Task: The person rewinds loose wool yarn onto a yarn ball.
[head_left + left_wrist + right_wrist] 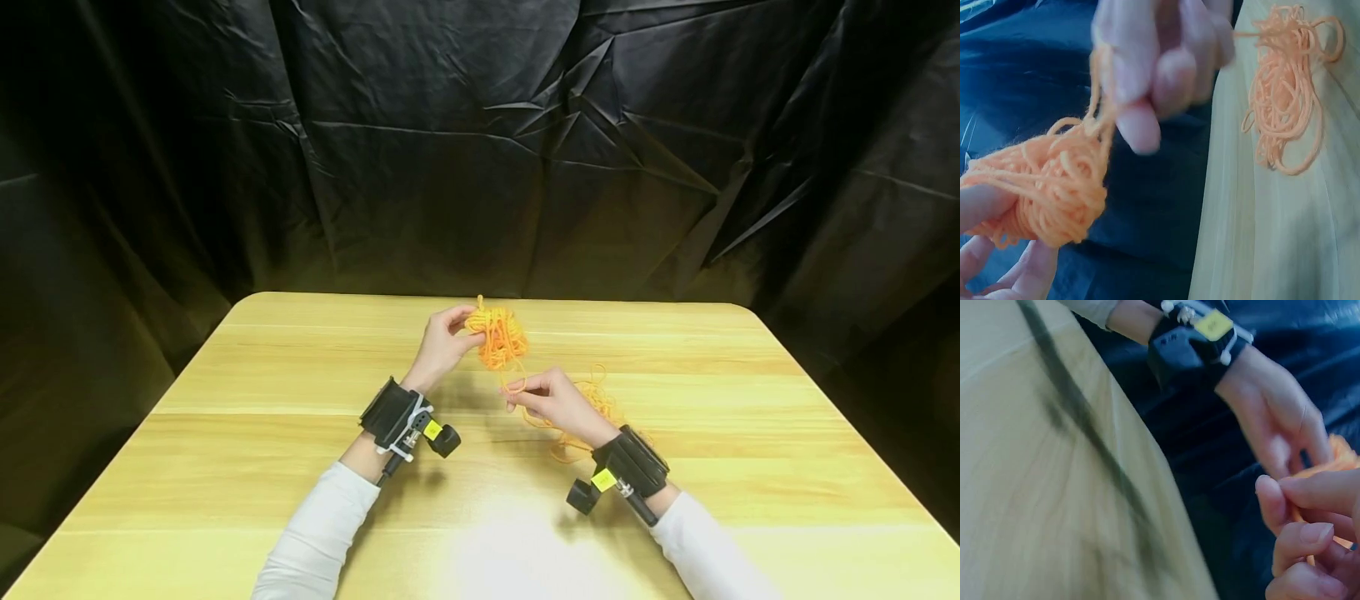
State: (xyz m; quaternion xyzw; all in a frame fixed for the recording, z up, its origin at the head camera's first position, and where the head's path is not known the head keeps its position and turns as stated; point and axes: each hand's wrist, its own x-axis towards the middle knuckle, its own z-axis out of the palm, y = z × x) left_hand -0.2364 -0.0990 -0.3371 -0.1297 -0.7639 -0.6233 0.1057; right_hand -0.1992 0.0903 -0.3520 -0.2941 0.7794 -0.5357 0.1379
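A wound bundle of orange yarn (501,340) is held up over the table by my left hand (442,343), thumb on one side and fingers on the other. My right hand (553,402), lower and to the right, pinches a strand of the yarn between thumb and fingertips. That strand runs up to the bundle (1054,187), whose wraps and small loops show in the left wrist view. In the right wrist view, my right fingers (1310,534) curl on the strand in front of the left hand (1279,412), and the bundle is mostly hidden there.
A loose tangle of orange yarn (1285,94) lies on the wooden table (262,467), partly behind my right forearm in the head view. A strand links it to my right hand. Black sheeting (420,167) hangs behind the table's far edge. Each wrist wears a strapped camera.
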